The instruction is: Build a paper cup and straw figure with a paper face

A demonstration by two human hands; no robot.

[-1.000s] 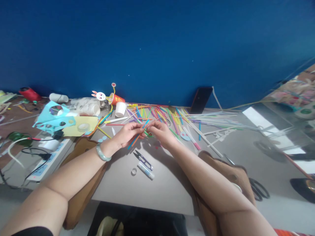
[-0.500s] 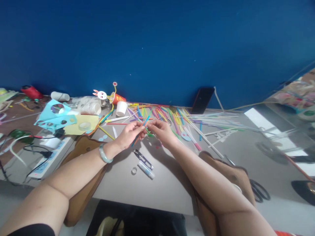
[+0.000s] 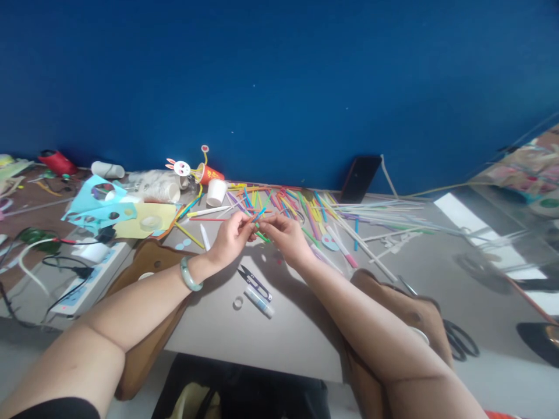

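My left hand point(image 3: 233, 237), with a pale green bangle at the wrist, is closed on thin coloured sticks; a blue end point(image 3: 261, 213) pokes up between the hands. My right hand point(image 3: 286, 235) pinches at the same sticks from the other side, its fingertips nearly touching the left ones. Just below the hands, black thread snips point(image 3: 255, 283) lie on the grey table point(image 3: 218, 331). Beside them are a glue stick point(image 3: 259, 302) and a small tape ring point(image 3: 238, 302).
Behind the hands lie many coloured sticks point(image 3: 312, 218), a white paper cup point(image 3: 216, 192) and an orange cup point(image 3: 209, 174) with a rabbit face. A dark phone point(image 3: 360, 178) leans on the wall. Left is a power strip point(image 3: 89, 279); right, black-handled scissors point(image 3: 460, 340).
The blue stick, earlier slanting across and below my left fingers, now shows only a short end above them. My left hand has turned slightly, and both hands remain close together.
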